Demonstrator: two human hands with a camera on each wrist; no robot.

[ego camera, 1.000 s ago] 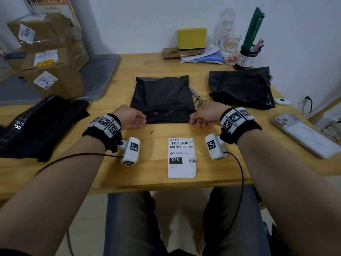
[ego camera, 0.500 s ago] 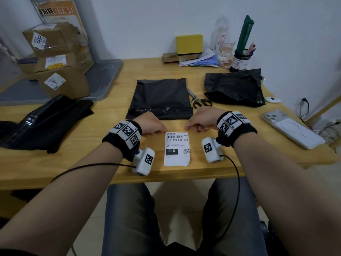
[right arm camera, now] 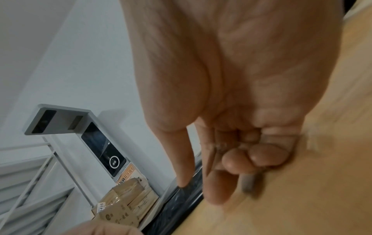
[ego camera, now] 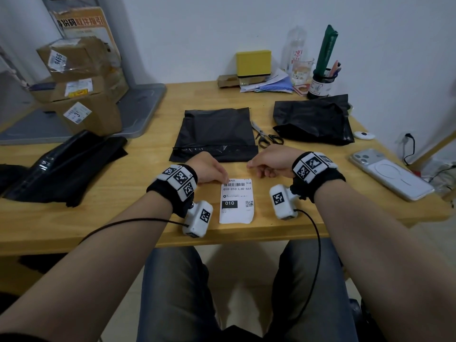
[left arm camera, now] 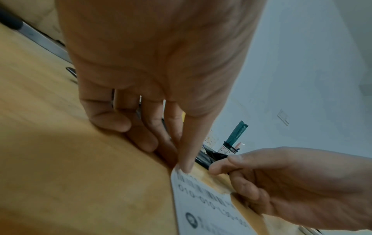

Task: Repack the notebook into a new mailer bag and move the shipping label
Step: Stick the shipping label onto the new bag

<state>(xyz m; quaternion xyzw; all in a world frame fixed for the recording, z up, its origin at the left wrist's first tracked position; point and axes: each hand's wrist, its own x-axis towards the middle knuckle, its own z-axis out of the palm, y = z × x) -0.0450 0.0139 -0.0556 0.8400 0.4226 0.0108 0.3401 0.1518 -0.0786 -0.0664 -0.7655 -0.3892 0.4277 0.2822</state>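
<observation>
The label [ego camera: 236, 200] lies flat near the front edge of the table [ego camera: 103, 208], in the lower centre of the head view, with its barcode end toward the wall. The left hand [ego camera: 209, 169] is at the label's upper left corner. In the left wrist view its thumb tip presses on that corner [left arm camera: 186, 168], and the other fingers are bent down with their tips on the wood just beside it. I cannot tell if the corner is pinched or only pressed. The right hand [ego camera: 271, 161] is just above the label's upper right corner and holds nothing. Its thumb and first finger are stretched out with a narrow gap between them, and the other fingers are curled into the palm, as the right wrist view shows.

Just behind both hands, in the centre of the frame, lies a flat black mailer [ego camera: 216, 134] with a glossy strip along its near edge. To the right of it are scissors [ego camera: 265, 135], then a second, crumpled black bag [ego camera: 313, 119]. A phone [ego camera: 391, 174] lies face down at the right edge. At the left edge there is a pile of black bags [ego camera: 61, 164], and in the upper left are stacked cartons [ego camera: 81, 85]. A yellow box [ego camera: 253, 62] and a pen cup [ego camera: 320, 82] stand at the top, by the wall.
</observation>
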